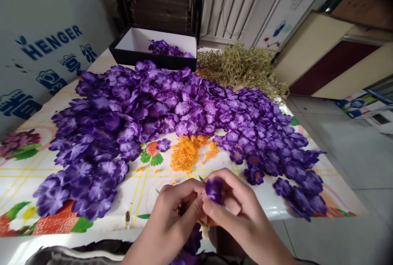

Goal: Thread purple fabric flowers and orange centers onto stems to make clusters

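Purple petals (214,189) sit pinched in the right hand (245,204) — left hand (173,209) curled beside, its hold unclear.

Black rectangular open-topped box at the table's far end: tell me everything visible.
The black rectangular open-topped box looks like stiff cardboard, matt outside, white inside, no lid on it. It sits upright and level. A small heap of dark purple fabric-like flowers lies toward its right end. The big purple petal pile overlaps its front wall in view; actual contact is unclear. Neither hand touches it.
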Tool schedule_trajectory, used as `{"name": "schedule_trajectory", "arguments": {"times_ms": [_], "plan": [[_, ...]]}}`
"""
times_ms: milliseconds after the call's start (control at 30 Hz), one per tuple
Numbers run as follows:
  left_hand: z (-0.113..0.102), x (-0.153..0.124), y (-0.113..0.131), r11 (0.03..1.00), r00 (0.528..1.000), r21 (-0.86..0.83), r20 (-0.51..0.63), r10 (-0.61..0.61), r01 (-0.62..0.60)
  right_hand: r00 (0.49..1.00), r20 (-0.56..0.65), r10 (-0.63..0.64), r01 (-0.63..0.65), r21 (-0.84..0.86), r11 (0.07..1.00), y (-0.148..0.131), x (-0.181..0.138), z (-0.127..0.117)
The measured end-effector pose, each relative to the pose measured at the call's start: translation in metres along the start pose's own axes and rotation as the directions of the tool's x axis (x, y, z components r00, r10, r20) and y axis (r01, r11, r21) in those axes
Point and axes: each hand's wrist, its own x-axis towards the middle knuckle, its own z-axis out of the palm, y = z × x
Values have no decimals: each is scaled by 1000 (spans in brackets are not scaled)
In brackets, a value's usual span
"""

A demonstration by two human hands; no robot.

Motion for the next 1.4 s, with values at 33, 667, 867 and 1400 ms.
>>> {"name": "schedule_trajectory", "arguments": {"times_ms": [33, 667, 867, 1400], "plan": [[1, -1, 0, 1000, 1000, 21, -6, 10, -10, 999, -37, -22, 20, -48, 999, -1, -1, 0], [-1, -3, 2, 998, 997, 31, -60, 49, -47, 976, -159, -149, 190, 280, 941, 3, 3, -11], [-2, -4, -3, 997, 995, -42, -78, 67, -70, 985, -99, -144, 161, 198, 967, 2, 0, -11], [-3, -1, -2, 902, 957, 320, 56, 286, -288, 995, -27, -95, 96, 60, 994, -5, -5, -13]]}}
